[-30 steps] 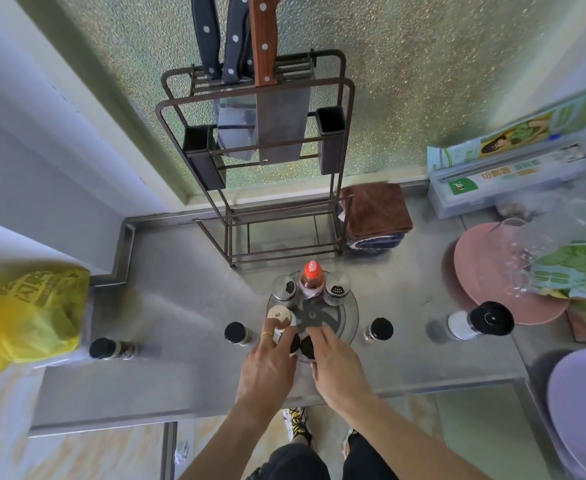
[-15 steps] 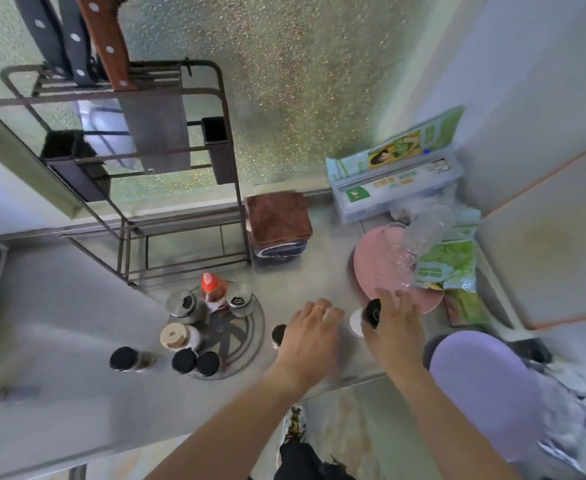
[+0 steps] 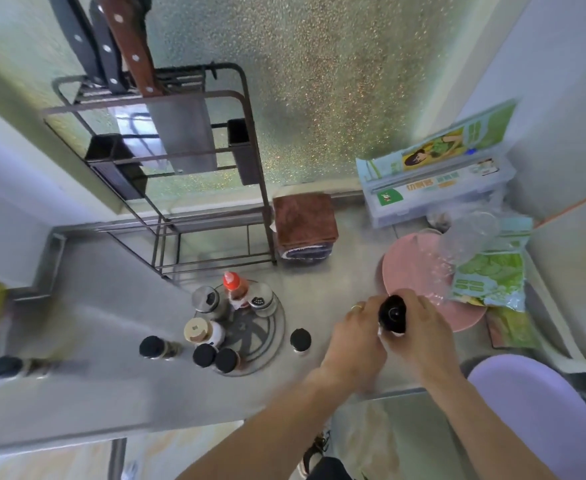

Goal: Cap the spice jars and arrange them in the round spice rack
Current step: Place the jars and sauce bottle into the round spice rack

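Black-capped jar [image 3: 392, 314] gripped by both hands [image 3: 390, 332], right of round rack [image 3: 275, 336], touching pink plate [image 3: 409, 268] edge.

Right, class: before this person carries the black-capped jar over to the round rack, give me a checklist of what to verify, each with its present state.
1. Both hands on the black-capped jar: left hand and right hand hold it: ok.
2. Cap on: ok; tightness: cannot tell.
3. Free space in the round spice rack, on its right side: ok.
4. Path clear: loose jar stands between: not ok.
5. All jars racked: two more stand outside: not ok.
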